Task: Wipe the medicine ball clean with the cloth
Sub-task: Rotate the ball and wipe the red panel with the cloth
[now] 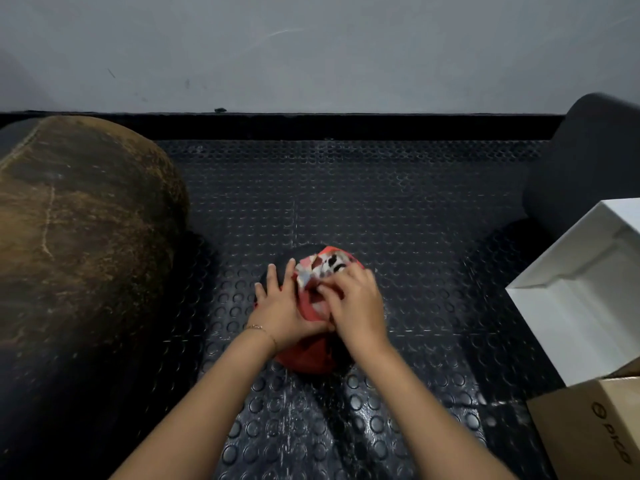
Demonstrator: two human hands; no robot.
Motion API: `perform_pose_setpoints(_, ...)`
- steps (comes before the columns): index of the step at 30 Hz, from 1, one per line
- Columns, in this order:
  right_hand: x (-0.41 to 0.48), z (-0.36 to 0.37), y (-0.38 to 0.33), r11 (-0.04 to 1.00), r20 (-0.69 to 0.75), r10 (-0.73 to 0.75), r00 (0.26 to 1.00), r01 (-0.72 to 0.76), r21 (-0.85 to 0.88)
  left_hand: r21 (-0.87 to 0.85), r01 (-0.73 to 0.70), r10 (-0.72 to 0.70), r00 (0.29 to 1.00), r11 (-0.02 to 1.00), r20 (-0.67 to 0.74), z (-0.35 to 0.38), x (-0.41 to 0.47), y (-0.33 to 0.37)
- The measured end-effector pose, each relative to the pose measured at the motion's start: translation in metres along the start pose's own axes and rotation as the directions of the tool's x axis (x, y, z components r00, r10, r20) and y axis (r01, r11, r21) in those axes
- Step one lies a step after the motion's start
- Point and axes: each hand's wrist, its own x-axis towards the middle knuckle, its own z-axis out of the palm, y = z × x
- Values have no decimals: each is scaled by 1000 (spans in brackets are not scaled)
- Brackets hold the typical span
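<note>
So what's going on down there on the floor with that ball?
A person is cleaning a medicine ball that sits on the studded black floor mat. The left hand lies with straight fingers against the ball's side to steady it. The right hand bunches a patterned red, white and black cloth against its top. Hands and cloth hide most of the ball.

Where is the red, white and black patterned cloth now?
Head view, lower centre: the patterned cloth is bunched atop the red-and-black medicine ball on the studded black rubber floor, gripped by the right hand, left hand beside it.
</note>
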Motion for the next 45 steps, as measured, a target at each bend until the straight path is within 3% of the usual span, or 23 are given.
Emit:
perform_pose_setpoints(5, 69, -5, 22, 920, 8, 385, 923, -385, 70, 29, -3, 2, 1000, 1000, 21, -4, -11, 8)
perform_pose_setpoints(7, 58, -3, 19, 945, -24, 326, 945, -327, -27, 32, -17, 16, 999, 999, 39, -6, -9, 6)
perform_pose_setpoints(10, 11, -3, 4, 995, -65, 92, 994, -94, -37, 22, -38, 37, 999, 999, 31, -6, -5, -2)
perform_pose_setpoints(13, -32, 4, -8, 982, 28, -175, 984, 176, -74, 111, -145, 141, 989, 983, 40, -2, -5, -9)
perform_pose_setpoints(15, -22, 3, -7, 978, 53, -192, 980, 196, -68, 73, -132, 130, 991, 989, 32, 1, -8, -10)
perform_pose_setpoints(18, 31, -4, 0, 996, 22, 80, 997, -79, -39, -27, -8, 9, 1000, 1000, 17, 0, -12, -7)
perform_pose_setpoints(20, 59, -12, 5, 942, 76, 320, 944, -326, 78, -9, -6, 7, 1000, 1000, 23, -2, -15, -4)
perform_pose_setpoints(23, 66, -16, 11, 938, 187, 345, 920, -334, -89, -24, -4, 5, 1000, 1000, 26, -7, -8, -1)
perform_pose_setpoints(27, 65, -26, 20, 912, 292, 408, 865, -399, -93, -4, -5, 5, 1000, 1000, 26, -6, -6, 3)
perform_pose_setpoints(30, 71, -31, 14, 931, 198, 281, 939, -216, -295, 17, -14, 14, 999, 1000, 35, -5, -8, 4)
perform_pose_setpoints(32, 71, -34, 5, 969, 113, 171, 979, -147, -196, 22, -21, 20, 999, 1000, 35, -4, -7, 5)
perform_pose_setpoints(35, 65, -38, -1, 982, 272, 151, 950, -176, 68, 6, -15, 15, 999, 1000, 42, -4, -8, 5)
perform_pose_setpoints(37, 58, -35, 1, 979, 314, 123, 941, -167, 116, -10, -10, 10, 999, 1000, 43, -5, -8, 5)
perform_pose_setpoints(42, 33, -10, 2, 984, 176, 72, 982, -41, -173, -20, -6, 6, 1000, 1000, 22, -5, -8, 1)
perform_pose_setpoints(45, 0, -1, -13, 975, 110, 31, 994, -6, -220, -50, 3, 0, 999, 999, 45, -7, -2, -9)
